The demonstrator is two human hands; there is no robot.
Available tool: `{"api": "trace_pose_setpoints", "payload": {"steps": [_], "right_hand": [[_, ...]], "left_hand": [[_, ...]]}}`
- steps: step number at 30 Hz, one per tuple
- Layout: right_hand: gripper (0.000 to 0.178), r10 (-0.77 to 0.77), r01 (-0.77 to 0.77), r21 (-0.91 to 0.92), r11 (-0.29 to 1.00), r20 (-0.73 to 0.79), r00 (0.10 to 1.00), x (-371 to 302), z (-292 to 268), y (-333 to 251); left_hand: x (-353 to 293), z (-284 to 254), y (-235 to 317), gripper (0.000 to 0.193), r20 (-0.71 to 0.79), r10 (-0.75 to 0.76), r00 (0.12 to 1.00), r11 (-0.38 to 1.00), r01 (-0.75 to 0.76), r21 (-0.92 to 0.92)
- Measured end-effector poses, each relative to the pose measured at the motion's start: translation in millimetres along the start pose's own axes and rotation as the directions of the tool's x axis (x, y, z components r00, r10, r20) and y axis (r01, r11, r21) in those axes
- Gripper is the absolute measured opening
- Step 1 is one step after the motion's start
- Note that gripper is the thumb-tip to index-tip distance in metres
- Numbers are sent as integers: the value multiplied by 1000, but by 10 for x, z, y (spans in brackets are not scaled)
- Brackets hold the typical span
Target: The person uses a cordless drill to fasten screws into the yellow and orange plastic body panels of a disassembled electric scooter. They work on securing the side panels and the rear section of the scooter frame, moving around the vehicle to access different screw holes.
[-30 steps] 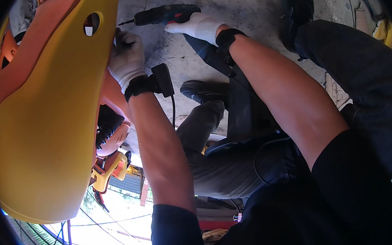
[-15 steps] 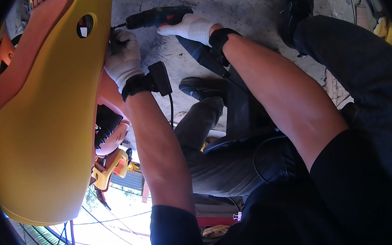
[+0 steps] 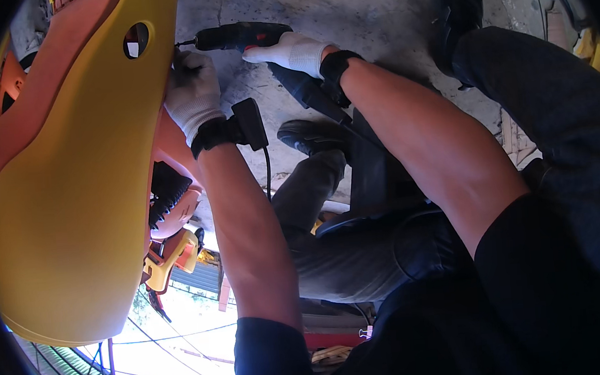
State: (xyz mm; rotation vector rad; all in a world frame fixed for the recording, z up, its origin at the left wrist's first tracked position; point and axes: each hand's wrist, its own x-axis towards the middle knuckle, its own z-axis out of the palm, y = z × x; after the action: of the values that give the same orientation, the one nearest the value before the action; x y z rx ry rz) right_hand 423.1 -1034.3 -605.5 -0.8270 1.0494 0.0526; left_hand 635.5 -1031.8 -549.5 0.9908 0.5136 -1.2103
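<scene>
Closer to the yellow panel (image 3: 80,212) than it was a second ago, the power drill (image 3: 242,36) has slid leftward and dipped slightly, and its bit (image 3: 186,43) now points at the panel's right edge, just below the level of the oval hole (image 3: 136,41). Whether the tip touches that edge I can't make out from here. Gloved in white, the person's right hand (image 3: 294,51) is wrapped round the drill where the handle meets the body, fingers closed on it, though some of them are hidden. Just below the bit, the left hand (image 3: 194,90), also gloved, sits against the same edge with its fingers curled in; I can't tell whether they pinch anything. A black box (image 3: 249,123) is strapped to the left wrist, a thin cable (image 3: 267,169) hanging from it, and a black band (image 3: 338,68) circles the right wrist. Along the panel's upper left edge runs a wavy orange piece (image 3: 53,94). Beyond the drill spreads a grey, stained floor (image 3: 364,13), with one dark shoe (image 3: 459,9) planted over toward the right
</scene>
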Motion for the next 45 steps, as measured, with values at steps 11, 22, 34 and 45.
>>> {"api": "trace_pose_setpoints", "payload": {"steps": [11,22,34,45], "right_hand": [[64,-68,66,-30,997,-53,996,350,79,211],[71,-47,39,-136,990,-57,997,296,65,118],[75,-74,61,-190,980,-60,995,376,73,115],[77,-114,105,-154,983,-50,992,322,104,113]], "left_hand": [[-1303,82,552,24,20,-20,1000,896,9,445],[-1652,147,612,24,40,129,991,846,-131,517],[-1621,126,682,25,44,115,992,848,-121,515],[-1614,138,671,30,111,64,992,870,-110,481]]}}
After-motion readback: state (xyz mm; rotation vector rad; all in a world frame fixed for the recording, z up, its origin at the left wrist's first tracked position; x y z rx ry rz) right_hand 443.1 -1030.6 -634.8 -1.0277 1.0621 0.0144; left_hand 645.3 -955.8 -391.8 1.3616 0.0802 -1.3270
